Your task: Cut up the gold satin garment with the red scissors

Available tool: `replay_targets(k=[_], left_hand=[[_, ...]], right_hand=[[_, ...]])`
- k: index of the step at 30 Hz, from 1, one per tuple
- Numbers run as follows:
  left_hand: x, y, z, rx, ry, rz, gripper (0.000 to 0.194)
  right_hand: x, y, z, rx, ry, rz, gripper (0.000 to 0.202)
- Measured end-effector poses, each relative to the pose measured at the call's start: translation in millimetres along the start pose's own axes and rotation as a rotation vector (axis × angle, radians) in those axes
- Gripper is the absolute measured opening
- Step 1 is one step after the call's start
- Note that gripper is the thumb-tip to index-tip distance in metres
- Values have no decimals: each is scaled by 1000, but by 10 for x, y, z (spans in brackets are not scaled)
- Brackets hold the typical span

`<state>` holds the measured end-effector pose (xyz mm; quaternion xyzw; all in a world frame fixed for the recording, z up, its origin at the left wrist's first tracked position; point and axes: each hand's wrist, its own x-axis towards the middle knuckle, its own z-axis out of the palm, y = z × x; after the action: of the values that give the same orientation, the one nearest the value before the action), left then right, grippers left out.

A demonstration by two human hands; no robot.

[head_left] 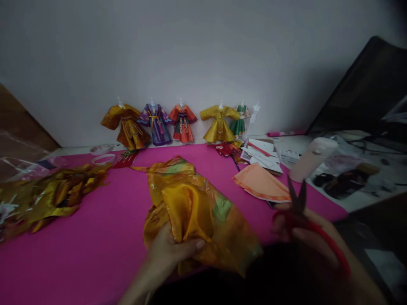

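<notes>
My left hand point(168, 254) grips a bunched piece of shiny gold fabric point(190, 212), the thumb lying on top and the fingers hidden underneath. Green and orange patches show on the cloth, which spreads across the pink mat and hangs toward my lap. On the right, my right hand point(305, 241) is closed around red-handled scissors point(298, 199). Their blades point up and stand a little apart, clear of the fabric. Motion smears this hand somewhat. A folded peach cloth point(262, 182) with an orange border lies just beyond the scissors.
Small dressed doll forms point(182, 123) stand along the wall. Gold scraps point(63, 190) pile up at the left of the pink mat point(104, 250). Papers point(262, 152), a pale bottle point(313, 159) and a dark monitor point(365, 89) are at the right. A tape roll point(103, 159) lies behind the scraps.
</notes>
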<state>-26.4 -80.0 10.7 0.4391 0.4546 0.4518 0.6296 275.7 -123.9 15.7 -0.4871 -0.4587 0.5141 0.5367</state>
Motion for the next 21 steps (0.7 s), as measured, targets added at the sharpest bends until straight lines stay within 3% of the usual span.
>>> replay_targets(k=[5,10,15,18,21], left_hand=[[8,86,138,12,-155,-45,32],[17,117,251,5,-253,10,27],[79,66,214,271,-233,29,20],[130,61,169,415,-228,147,25],[122,59,103,346,-69,230,43]], right_hand=[[178,-43,392,-14,-217,-79,40],[437,-115,751,-142,-245,-10,45],[540,-110,926,-45,-187,-23,47],[541,-120,923,-31,-140,-37,47],[532,-143,878,0,-98,-52,48]])
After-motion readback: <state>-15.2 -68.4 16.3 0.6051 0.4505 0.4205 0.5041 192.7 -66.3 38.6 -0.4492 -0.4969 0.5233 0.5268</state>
